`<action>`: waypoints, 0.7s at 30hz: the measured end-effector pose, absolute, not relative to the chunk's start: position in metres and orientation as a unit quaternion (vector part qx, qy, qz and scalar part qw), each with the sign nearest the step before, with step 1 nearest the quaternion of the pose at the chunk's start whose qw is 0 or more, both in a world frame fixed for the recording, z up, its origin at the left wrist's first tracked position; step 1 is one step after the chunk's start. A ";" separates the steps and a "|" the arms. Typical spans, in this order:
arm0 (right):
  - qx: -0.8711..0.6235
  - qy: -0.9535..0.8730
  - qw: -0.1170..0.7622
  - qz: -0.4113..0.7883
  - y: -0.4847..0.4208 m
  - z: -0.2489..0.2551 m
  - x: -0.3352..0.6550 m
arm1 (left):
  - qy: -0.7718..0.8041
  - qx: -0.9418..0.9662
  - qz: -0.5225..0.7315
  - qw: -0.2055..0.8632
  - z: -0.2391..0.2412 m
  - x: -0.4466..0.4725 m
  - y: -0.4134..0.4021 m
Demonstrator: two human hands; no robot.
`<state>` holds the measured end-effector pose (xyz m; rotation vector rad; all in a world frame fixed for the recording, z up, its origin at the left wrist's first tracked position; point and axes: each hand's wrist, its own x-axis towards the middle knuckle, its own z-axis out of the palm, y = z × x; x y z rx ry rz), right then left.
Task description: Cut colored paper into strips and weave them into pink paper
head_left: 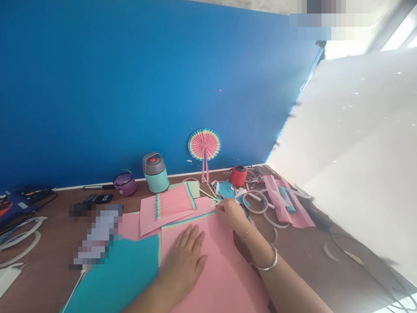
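Note:
A large pink paper sheet (221,265) lies before me, with thin blue and yellow paper strips (185,221) along its far edge. My left hand (187,250) rests flat on this sheet, fingers stretched out. At the sheet's far right corner, my right hand (231,214) is closed, its fingertips pinched together at the end of the striped edge. What is in that pinch is hidden. Pale narrow paper strips (205,193) reach close to those fingertips. Beyond my left hand, a pleated pink paper piece (176,201) with blue and yellow borders lies on another pink sheet (148,217).
A round pleated fan (204,144) leans on the blue wall (130,78). Along the back stand a purple cup (125,184), a teal flask (155,176) and a red cylinder (238,176). White tape loops (256,211) lie right; teal paper (120,274) lies left, near a blurred phone-like object (99,237).

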<state>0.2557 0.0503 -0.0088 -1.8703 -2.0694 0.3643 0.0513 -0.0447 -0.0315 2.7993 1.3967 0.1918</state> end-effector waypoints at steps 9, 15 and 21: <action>-0.492 -0.817 0.265 0.142 0.049 -0.003 0.261 | 0.495 0.836 0.235 0.031 -0.024 0.039 -0.029; -0.371 -0.832 0.410 0.049 0.035 0.011 0.250 | 0.550 0.748 0.333 0.166 -0.005 0.030 -0.013; -0.474 -0.691 0.539 0.085 0.034 0.009 0.246 | 0.590 0.553 0.459 0.369 0.020 0.025 -0.002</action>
